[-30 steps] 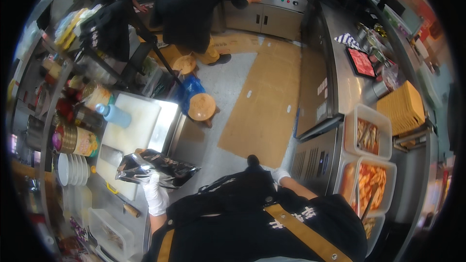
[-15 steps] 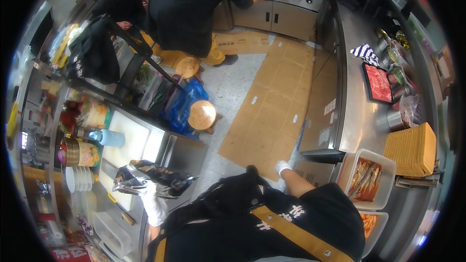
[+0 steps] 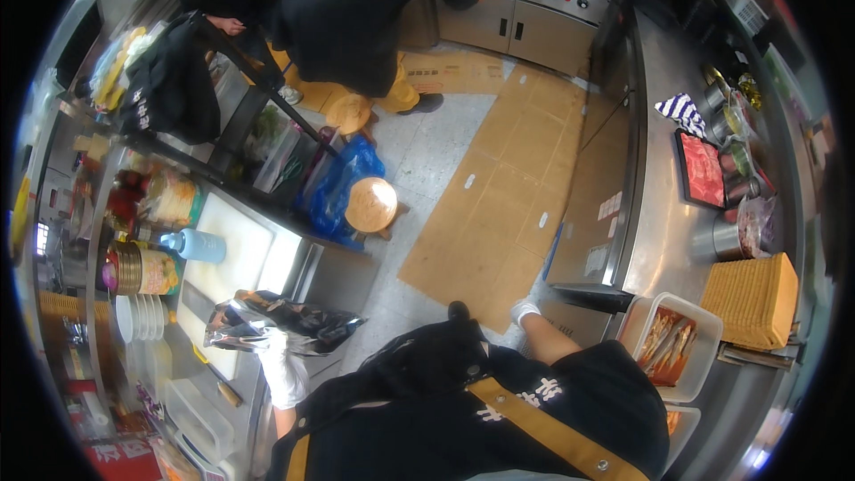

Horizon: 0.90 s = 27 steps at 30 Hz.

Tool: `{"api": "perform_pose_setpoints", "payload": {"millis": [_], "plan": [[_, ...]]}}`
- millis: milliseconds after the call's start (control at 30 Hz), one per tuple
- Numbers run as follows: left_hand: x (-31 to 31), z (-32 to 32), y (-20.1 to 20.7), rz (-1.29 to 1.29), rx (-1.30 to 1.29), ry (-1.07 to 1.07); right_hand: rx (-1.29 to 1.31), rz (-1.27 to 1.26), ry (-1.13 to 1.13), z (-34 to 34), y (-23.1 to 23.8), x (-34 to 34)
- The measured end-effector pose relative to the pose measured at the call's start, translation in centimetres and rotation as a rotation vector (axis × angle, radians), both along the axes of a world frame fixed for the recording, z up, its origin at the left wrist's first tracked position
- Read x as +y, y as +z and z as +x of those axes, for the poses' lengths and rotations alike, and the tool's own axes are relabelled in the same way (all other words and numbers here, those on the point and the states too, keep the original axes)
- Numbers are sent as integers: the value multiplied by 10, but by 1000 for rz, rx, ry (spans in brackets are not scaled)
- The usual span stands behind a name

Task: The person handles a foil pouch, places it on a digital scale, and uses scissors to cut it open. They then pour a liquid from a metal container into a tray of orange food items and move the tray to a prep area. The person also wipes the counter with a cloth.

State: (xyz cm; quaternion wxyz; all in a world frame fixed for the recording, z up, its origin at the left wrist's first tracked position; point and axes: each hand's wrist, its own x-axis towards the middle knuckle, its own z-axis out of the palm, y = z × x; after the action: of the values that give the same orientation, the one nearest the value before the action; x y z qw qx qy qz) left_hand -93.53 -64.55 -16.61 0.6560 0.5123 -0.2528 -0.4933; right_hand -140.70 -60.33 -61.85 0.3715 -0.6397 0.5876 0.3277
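The person's hands are well apart: the white-gloved left hand is clamped on a crumpled silver-and-black bag, which is at the left by the near end of a white cutting board, with a pale blue bottle farther along on the board's left side. The right hand, also white-gloved, is out to the right, nearest a steel cabinet and the cardboard on the floor, and one cannot tell whether its fingers are curled or spread
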Motion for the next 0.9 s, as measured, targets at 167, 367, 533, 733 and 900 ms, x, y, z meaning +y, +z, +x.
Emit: {"api": "perform_pose_setpoints", "payload": {"millis": [167, 367, 533, 733, 900], "plan": [[24, 24, 0, -100, 21, 55, 73, 17, 211, 13, 16, -5], [112, 79, 12, -201, 61, 230, 16, -228, -26, 81, 56, -48], [227, 136, 20, -132, -170, 431, -408, -259, -366, 215, 144, -72], [341, 191, 18, 57, -253, 611, -794, -18, -275, 426, 251, -3], [399, 226, 34, -94, -94, 720, -1336, 35, 39, 556, 366, 118]]}}
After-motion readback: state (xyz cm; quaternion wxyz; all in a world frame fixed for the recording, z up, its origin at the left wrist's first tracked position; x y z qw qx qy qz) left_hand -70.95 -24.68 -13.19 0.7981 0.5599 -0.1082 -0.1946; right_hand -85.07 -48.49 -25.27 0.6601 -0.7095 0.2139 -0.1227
